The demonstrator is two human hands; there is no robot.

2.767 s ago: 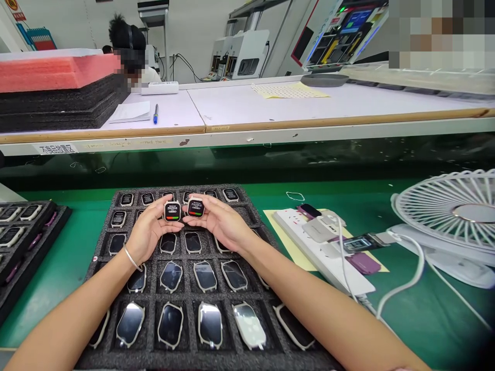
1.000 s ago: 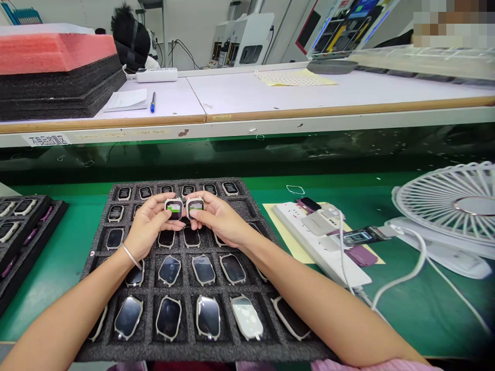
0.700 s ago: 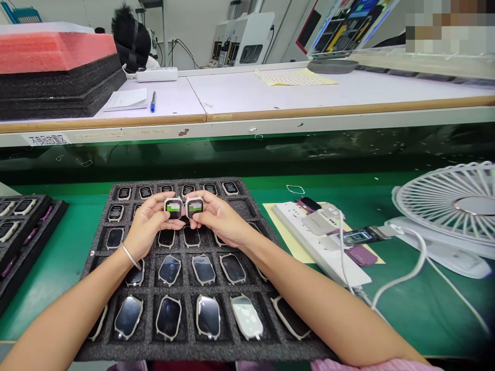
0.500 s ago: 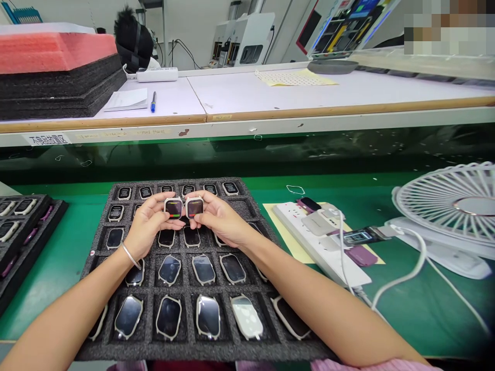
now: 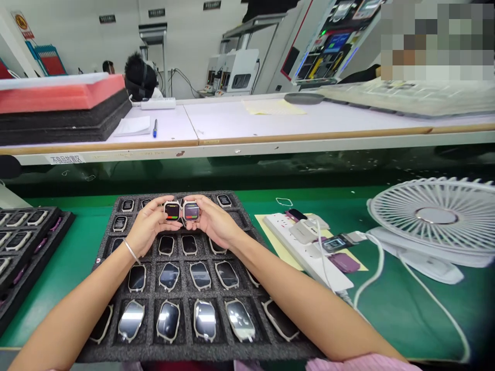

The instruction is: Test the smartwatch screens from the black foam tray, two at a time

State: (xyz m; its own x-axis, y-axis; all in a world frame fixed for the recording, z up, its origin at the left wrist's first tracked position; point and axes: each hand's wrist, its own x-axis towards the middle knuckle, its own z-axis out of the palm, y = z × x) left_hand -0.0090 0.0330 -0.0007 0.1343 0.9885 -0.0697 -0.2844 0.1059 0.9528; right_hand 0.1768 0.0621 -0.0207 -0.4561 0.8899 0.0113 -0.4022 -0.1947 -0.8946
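My left hand pinches a small square watch body whose lit screen shows red and green bars. My right hand grips a second watch body with a lit screen, side by side with the first. Both are held over the far half of a black foam tray filled with several more watch bodies in pockets. A thin bangle sits on my left wrist.
Another foam tray of watch bodies lies at the left. A white power strip with plugs and cables lies to the right, beside a white fan. Behind is a white bench with stacked foam, paper and a pen. A person sits far back.
The screens of both held watches changed from green bands to red and green bars. My head tilted up a little, so the scene shifted down and left. The hands kept their hold.
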